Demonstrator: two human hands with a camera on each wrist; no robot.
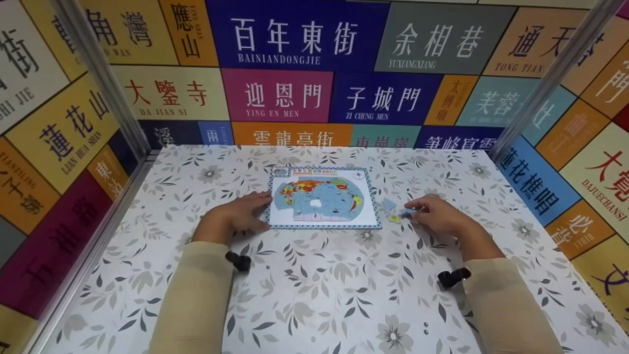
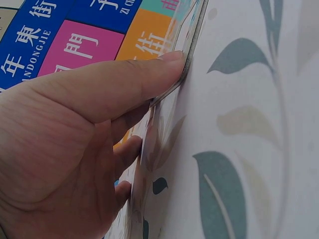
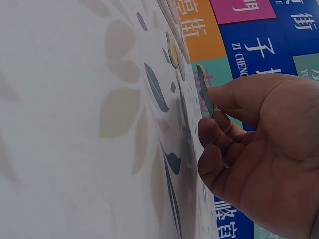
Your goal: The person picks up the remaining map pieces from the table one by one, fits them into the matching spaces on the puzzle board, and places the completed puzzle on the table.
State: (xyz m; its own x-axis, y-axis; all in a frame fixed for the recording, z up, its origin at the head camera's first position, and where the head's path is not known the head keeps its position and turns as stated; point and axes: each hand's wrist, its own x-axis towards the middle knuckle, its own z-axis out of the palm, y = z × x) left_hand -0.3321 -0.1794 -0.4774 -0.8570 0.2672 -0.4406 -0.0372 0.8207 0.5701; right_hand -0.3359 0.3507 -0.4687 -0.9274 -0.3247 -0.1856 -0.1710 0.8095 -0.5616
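A world-map jigsaw puzzle (image 1: 327, 199) lies flat on the table, with a light gap in the blue sea area. My left hand (image 1: 236, 212) is at its left edge; in the left wrist view the thumb (image 2: 172, 62) rests against the board's near corner and the other fingers touch along the side. To the right of the board, my right hand (image 1: 437, 216) pinches a small blue puzzle piece (image 3: 206, 89) between thumb and fingertips, just above the tabletop. Beside that hand lie a loose blue piece (image 1: 388, 204) and a yellow-green piece (image 1: 394, 219).
The table (image 1: 314, 295) has a white cover printed with grey leaves and flowers. Panels with large lettering (image 1: 300, 34) stand behind it and on both sides, joined by metal posts (image 1: 118, 83). A dark wrist camera (image 1: 238, 261) sits on each sleeve.
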